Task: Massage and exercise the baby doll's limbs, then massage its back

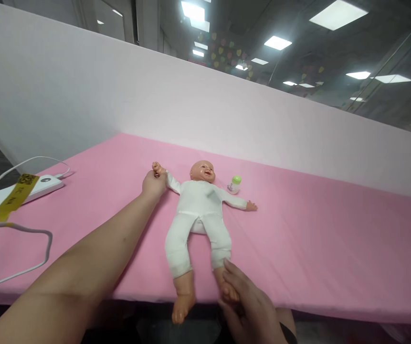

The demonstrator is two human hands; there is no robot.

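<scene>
A baby doll (pixel 201 200) with a white cloth body lies on its back, its head toward the wall and its feet over the table's front edge. My left hand (pixel 154 185) is closed around the doll's forearm at the left, near the wrist; the small doll hand sticks out above my fingers. At the front, my right hand (pixel 251 303) grips the doll's foot on the right side, fingers on top and thumb beneath. The doll's other arm stretches out to the right, and its other leg hangs free of my hands.
A small baby bottle (pixel 234 185) with a green cap lies by the doll's head. The pink-covered table (pixel 320 239) meets a white partition (pixel 226 112) behind. At the left is a white power strip (pixel 44 187) with yellow tape and a cable (pixel 49 243).
</scene>
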